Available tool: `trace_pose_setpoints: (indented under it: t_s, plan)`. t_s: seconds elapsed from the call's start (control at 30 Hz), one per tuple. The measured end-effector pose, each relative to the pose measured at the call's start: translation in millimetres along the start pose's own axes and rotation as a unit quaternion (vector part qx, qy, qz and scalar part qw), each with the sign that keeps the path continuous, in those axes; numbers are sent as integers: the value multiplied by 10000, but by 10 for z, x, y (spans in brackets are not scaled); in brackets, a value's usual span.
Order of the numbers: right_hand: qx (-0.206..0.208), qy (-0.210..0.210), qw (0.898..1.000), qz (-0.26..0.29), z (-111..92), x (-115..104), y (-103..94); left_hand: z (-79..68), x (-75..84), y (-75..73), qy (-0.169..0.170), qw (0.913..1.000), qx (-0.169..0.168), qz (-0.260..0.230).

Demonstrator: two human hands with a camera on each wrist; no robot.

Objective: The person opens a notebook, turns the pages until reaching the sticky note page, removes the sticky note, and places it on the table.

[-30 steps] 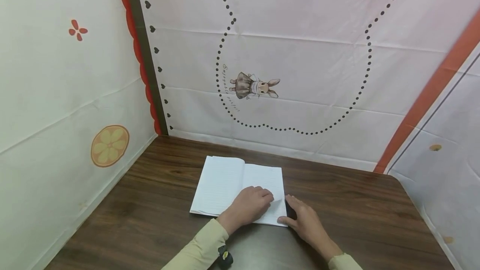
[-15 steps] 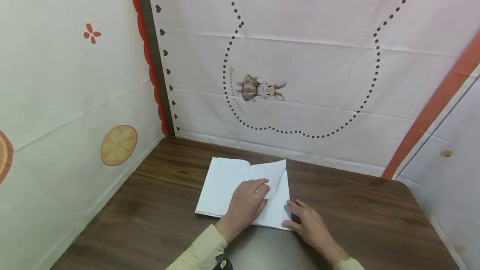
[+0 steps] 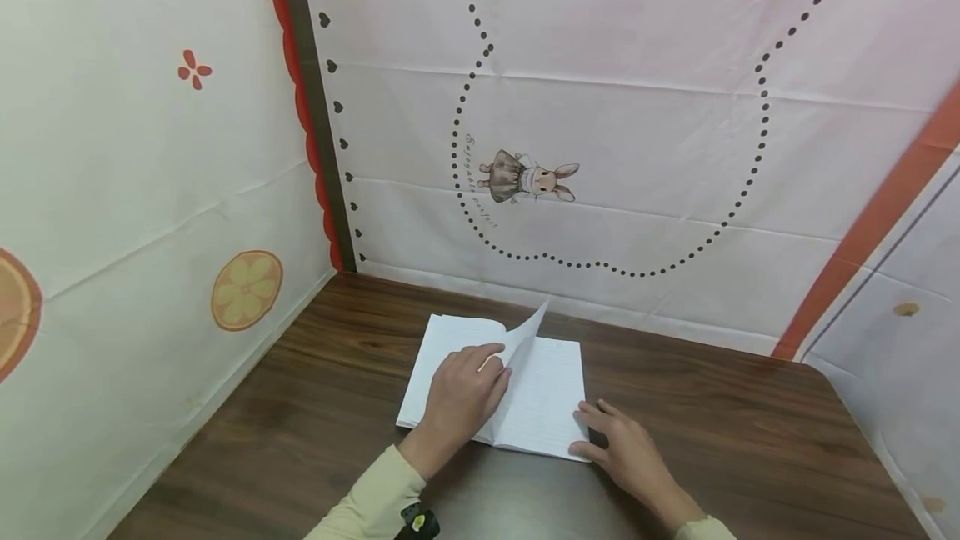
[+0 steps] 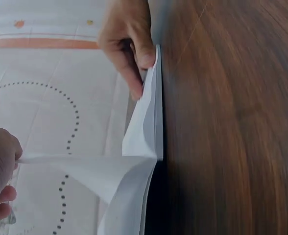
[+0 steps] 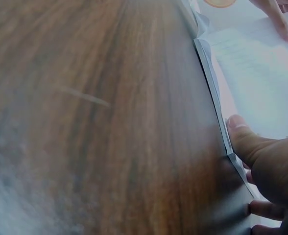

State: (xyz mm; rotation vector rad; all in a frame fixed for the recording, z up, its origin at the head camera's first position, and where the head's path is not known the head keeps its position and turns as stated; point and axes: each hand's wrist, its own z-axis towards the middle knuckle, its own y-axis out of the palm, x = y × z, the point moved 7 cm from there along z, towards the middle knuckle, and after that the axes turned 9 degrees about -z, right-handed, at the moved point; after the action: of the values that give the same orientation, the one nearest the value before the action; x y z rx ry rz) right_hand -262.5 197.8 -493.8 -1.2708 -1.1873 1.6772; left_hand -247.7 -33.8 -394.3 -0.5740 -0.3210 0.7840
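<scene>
An open notebook point(image 3: 551, 398) with white lined pages lies on the table. One page point(image 3: 527, 332) stands raised near the middle fold, its top corner pointing up. My left hand point(image 3: 461, 394) pinches that page; in the left wrist view the sheet point(image 4: 90, 169) stretches taut from its fingertips to the spine. At the lower right corner, my right hand point(image 3: 626, 450) rests with thumb and fingertips on the notebook's edge. In the right wrist view its thumb point(image 5: 239, 129) presses on the page, and its other fingers are partly hidden behind the palm.
The dark wood-grain table point(image 3: 697, 390) meets white printed cloth walls point(image 3: 630, 148) at the back and both sides. A black device point(image 3: 418, 522) sits on the left wrist beside a pale yellow sleeve point(image 3: 375, 494).
My left hand has moved leftward, lifting the page from the right side until it stands near the fold. My right hand has stayed at the notebook's right edge.
</scene>
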Motion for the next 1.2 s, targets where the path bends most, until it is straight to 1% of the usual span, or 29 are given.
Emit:
trace_pose_setpoints:
  t_s: [0.2,0.4,0.57,0.77,1.03,1.2]
  plan:
    - [29,-38,10000,-88,-16,-9,-10,-86,-150,-137,-55,9997,171,135]
    - [18,31,10000,-93,-62,-8,-15,-195,-266,-224,-114,9995,234,165]
    - [21,61,9999,-118,-52,5,-5,-300,-383,-262,-247,9992,47,317]
    - [58,-24,9999,-122,-24,7,3,-446,-528,-269,-411,9977,-141,524]
    - [80,-6,9999,-113,-22,10,-1,-626,-657,-208,-740,9928,-609,720]
    - [65,37,9999,-69,-30,8,0,-733,-740,-143,-1024,9872,-955,766]
